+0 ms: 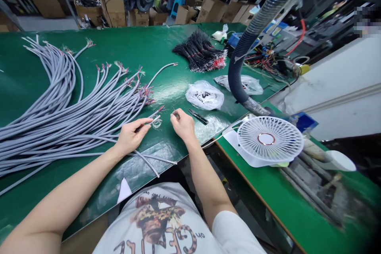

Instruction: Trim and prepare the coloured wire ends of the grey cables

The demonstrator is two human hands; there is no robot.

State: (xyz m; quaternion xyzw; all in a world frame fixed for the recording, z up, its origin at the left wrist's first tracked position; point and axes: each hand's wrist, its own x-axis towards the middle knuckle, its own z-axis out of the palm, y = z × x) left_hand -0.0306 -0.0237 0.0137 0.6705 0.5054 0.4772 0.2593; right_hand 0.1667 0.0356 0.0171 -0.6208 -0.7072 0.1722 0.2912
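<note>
My left hand (pixel 132 135) is closed on a grey cable near its stripped end (pixel 156 119), where pale strands curl and thin coloured wires stick out. A short gap to the right, my right hand (pixel 183 126) is pinched, thumb against fingers. Something thin seems to show at its fingertips, too fine to name. A large bundle of grey cables (pixel 68 127) fans across the left of the table, many ends showing coloured wires. Just beyond my right hand lies a slim black hand tool (pixel 198 116).
Behind the tool are a clear plastic bag (pixel 204 95) with small dark parts and a bundle of black wires (pixel 200 50). A ribbed duct hose (pixel 238 59) comes down at the right, above a white fan (pixel 270 139). Cardboard boxes (pixel 114 10) stand beyond the green table (pixel 133 41).
</note>
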